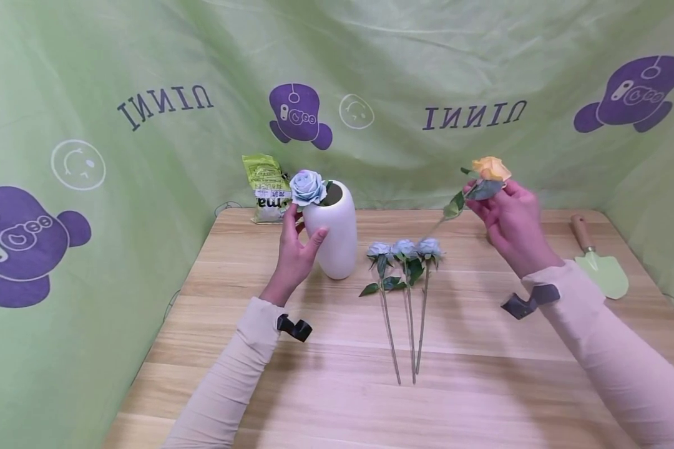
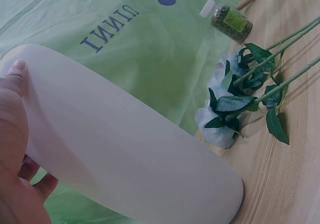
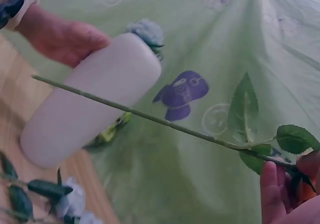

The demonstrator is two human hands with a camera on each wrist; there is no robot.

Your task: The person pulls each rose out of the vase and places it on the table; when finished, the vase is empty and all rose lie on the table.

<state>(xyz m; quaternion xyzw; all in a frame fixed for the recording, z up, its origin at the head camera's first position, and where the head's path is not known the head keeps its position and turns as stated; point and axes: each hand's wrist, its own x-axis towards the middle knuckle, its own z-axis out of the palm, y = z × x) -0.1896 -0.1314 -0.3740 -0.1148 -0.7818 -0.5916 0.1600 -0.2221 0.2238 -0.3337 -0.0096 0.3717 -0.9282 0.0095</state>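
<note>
My left hand [image 1: 296, 254] grips the side of a white vase [image 1: 339, 243] near its top, thumb on the front, fingers partly hidden behind. The vase stands upright on the table. A pale blue artificial rose [image 1: 307, 187] sits in its mouth, head leaning over the left rim. To the right, my right hand [image 1: 513, 223] pinches an orange-yellow artificial rose [image 1: 491, 168] just below the head, above the table. Its long green stem [image 3: 150, 118] points towards the vase and crosses in front of it in the right wrist view. Three pale blue roses [image 1: 404, 248] lie between the hands.
A green and white bag [image 1: 266, 193] stands behind the vase on the left. A small trowel [image 1: 603, 271] with a wooden handle lies at the right. The left wrist view shows a white-lidded jar [image 2: 232, 24] near the back. Green fabric hangs around the wooden table [image 1: 337, 399].
</note>
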